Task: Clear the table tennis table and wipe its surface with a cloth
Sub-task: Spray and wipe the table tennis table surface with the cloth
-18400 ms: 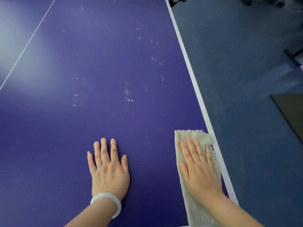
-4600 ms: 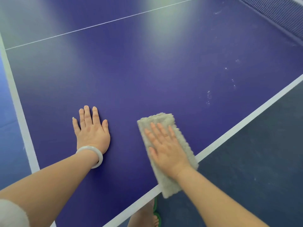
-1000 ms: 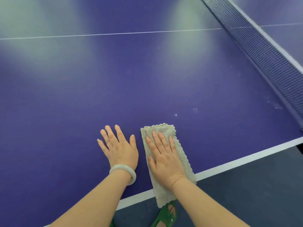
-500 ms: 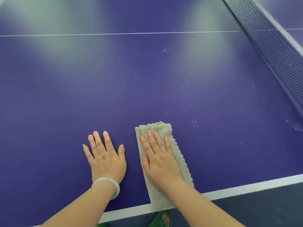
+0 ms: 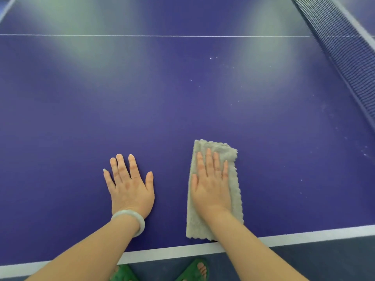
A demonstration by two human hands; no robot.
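The dark blue table tennis table (image 5: 182, 110) fills the view. A folded beige cloth (image 5: 233, 191) lies on it near the white front edge line. My right hand (image 5: 212, 183) presses flat on the cloth with straight fingers. My left hand (image 5: 129, 185), with a pale bangle on the wrist, rests flat on the bare surface to the left of the cloth. Small white specks dot the surface to the right, towards the net.
The net (image 5: 345, 49) runs along the upper right. A thin white centre line (image 5: 154, 35) crosses the table far ahead. The white edge stripe (image 5: 304, 236) marks the near side, with grey floor and my feet in green sandals (image 5: 192, 270) below it.
Over the last second the cloth and my right hand have slid forward, away from the near edge, and my hands are further apart. The view has shifted slightly.
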